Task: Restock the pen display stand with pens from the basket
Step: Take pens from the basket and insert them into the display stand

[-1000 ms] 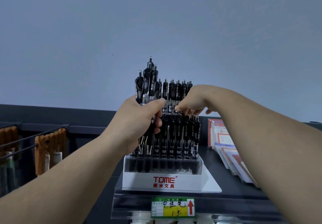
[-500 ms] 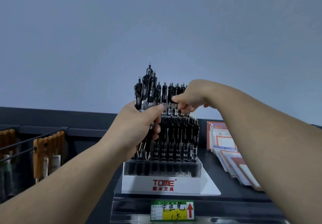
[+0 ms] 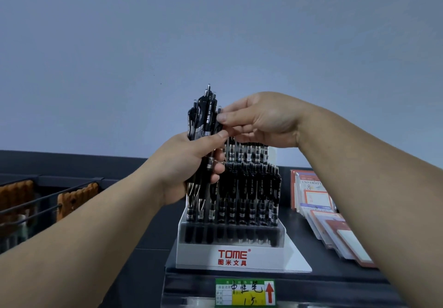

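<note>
The right hand (image 3: pixel 263 121), half a second ago at the back row of the pen display stand (image 3: pixel 232 255), is now at the bundle of pens (image 3: pixel 203 118) in the centre of the frame. Its fingers (image 3: pixel 224 117) are pinched together on the top of one pen (image 3: pixel 219 111). The left hand (image 3: pixel 189 166) keeps its fingers clamped around the bundle, before the stand's left side. Probably a pen was just placed and the next is being taken. The basket is not visible.

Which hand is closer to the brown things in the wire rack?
Left. The left hand, gripping a bunch of pens, is just to the right of the brown things. The right hand is farther right and higher, pinching one pen.
</note>
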